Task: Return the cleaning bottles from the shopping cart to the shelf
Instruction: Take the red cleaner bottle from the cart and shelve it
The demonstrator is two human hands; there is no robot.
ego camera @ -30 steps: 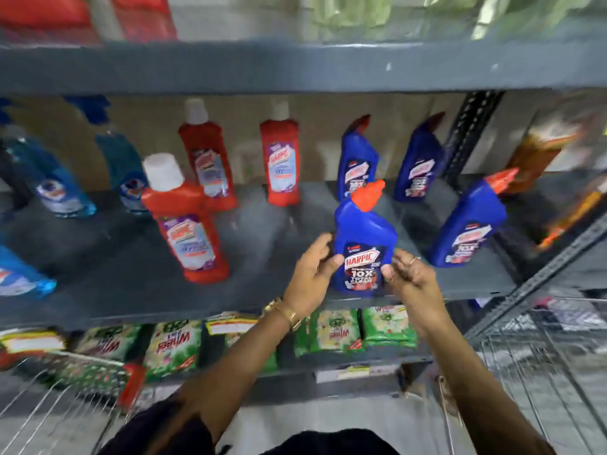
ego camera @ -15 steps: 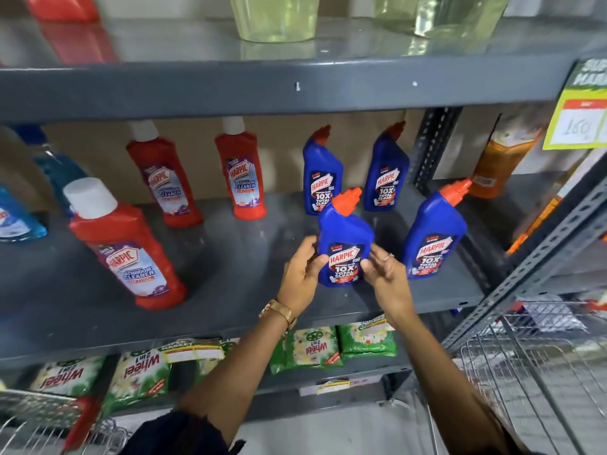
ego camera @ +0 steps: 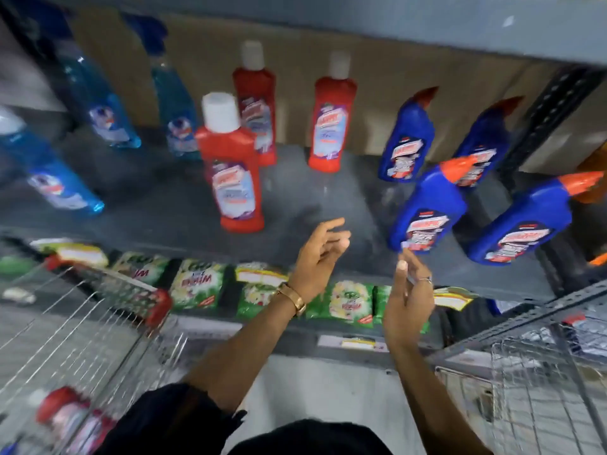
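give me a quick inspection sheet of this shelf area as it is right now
surface: grey shelf, bare patch in the middle front
job's things: four blue bottles at right, three red bottles in the middle, all standing; a red bottle lies in the shopping cart, blurred
clutter: light blue bottles at left, green packets on the shelf below
grippers: left hand and right hand both open and empty, just short of the shelf edge
cables: nothing seen
surroundings: a second wire basket at lower right, an orange bottle at the far right edge
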